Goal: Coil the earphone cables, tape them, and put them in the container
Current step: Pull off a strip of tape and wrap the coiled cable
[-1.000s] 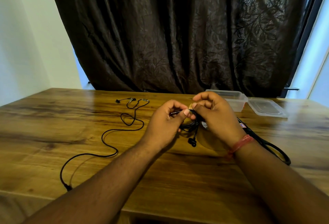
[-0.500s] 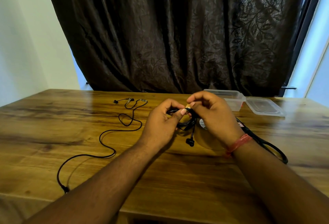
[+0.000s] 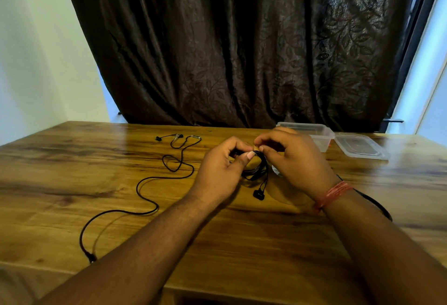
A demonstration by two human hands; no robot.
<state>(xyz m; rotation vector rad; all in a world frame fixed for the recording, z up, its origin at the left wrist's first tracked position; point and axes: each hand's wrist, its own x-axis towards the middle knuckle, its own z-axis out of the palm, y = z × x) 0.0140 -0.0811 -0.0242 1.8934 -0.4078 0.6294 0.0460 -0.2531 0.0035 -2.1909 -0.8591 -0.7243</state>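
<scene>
A coiled black earphone cable (image 3: 257, 168) is held above the wooden table (image 3: 242, 237) between both hands. My left hand (image 3: 221, 169) grips the coil, thumb pressed on its top. My right hand (image 3: 294, 158) pinches the coil's upper right side with thumb and fingertips. One earbud (image 3: 258, 194) dangles below the coil. A second black earphone cable (image 3: 145, 183) lies uncoiled on the table to the left, earbuds at the far end. A clear plastic container (image 3: 314, 131) stands at the back right, partly hidden by my right hand.
The container's clear lid (image 3: 361, 146) lies flat to the right of it. A black-handled tool (image 3: 373, 201) pokes out from under my right forearm. A dark curtain hangs behind the table. The table's front edge runs close to me.
My hands have stayed on the coil with small finger shifts; my right fingers have opened a little at the coil's top. The loose cable has not moved.
</scene>
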